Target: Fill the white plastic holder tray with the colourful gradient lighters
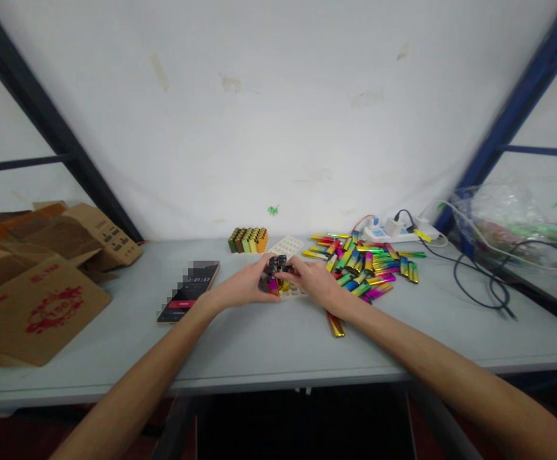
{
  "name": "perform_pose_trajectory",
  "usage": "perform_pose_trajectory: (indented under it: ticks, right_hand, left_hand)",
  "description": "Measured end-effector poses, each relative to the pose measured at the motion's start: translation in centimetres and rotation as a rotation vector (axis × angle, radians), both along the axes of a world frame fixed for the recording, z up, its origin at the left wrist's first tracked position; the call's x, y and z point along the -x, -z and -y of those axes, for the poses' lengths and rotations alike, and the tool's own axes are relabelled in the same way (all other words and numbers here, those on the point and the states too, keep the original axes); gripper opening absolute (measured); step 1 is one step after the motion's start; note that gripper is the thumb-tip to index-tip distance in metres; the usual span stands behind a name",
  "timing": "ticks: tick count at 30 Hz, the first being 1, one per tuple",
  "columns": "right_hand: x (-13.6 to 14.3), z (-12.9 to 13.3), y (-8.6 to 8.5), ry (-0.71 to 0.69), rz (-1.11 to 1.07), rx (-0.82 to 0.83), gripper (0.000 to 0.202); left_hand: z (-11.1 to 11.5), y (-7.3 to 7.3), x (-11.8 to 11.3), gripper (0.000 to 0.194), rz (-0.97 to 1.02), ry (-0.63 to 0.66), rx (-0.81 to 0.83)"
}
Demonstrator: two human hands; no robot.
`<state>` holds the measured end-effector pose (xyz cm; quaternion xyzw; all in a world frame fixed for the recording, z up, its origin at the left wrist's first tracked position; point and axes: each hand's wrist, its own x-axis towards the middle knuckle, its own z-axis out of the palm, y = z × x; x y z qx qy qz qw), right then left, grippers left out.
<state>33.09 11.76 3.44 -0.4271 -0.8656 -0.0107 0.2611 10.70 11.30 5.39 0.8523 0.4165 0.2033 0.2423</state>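
At the middle of the table, my left hand (248,283) curls round the left side of a small group of lighters (273,285) with dark tops and shiny coloured bodies. From the right, my right hand (317,282) has its fingers closed at the dark tops; the exact grip is partly hidden. The lighters stand in or over a pale tray (294,293) with compartments, mostly covered by my hands. Behind them lies another pale tray (287,246) with rows of holes. A heap of loose rainbow-metallic lighters (355,265) spreads beside my right hand, and one lighter (336,324) lies nearer the front edge.
A block of upright lighters (248,240) stands near the wall. Left of my hands lies a phone (187,294), then cardboard boxes (39,306). At the back right are a power strip (398,230), black cables (480,287) and clear plastic bags (513,211).
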Motion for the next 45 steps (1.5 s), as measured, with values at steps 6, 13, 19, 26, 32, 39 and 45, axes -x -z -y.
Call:
perform_pose_trajectory:
  ticks: [6,13,19,26,32,39,45]
  right_hand:
    - [0.5,1.3,-1.0,0.032,0.194,0.039,0.041]
    - [0.9,3.4,-1.6,0.134,0.358,0.009,0.051]
    - [1.1,3.8,-1.6,0.129,0.381,0.031,0.051]
    - [1.0,4.4,-1.3,0.138,0.324,0.076,0.063]
    - [0.9,4.7,-0.9,0.110,0.233,0.139,0.076]
    - [-1.5,1.5,-1.5,0.087,0.083,0.045,0.059]
    - [-7.4,-4.7,-0.7,0.052,0.087,-0.028,0.024]
  left_hand:
    - [-0.3,0.3,0.1,0.092,0.024,0.006,-0.014]
    - [0.1,-0.2,-0.1,0.089,0.000,-0.011,0.018]
    - [0.4,-0.7,-0.4,0.092,-0.031,-0.069,0.037]
    - [0.3,-0.5,-0.2,0.089,-0.002,-0.037,0.003]
    - [0.1,-0.2,0.0,0.085,0.003,-0.031,0.004]
    - [0.0,-0.3,0.0,0.089,-0.018,-0.043,0.002]
    - [0.1,-0.5,-0.1,0.094,-0.041,-0.067,0.005]
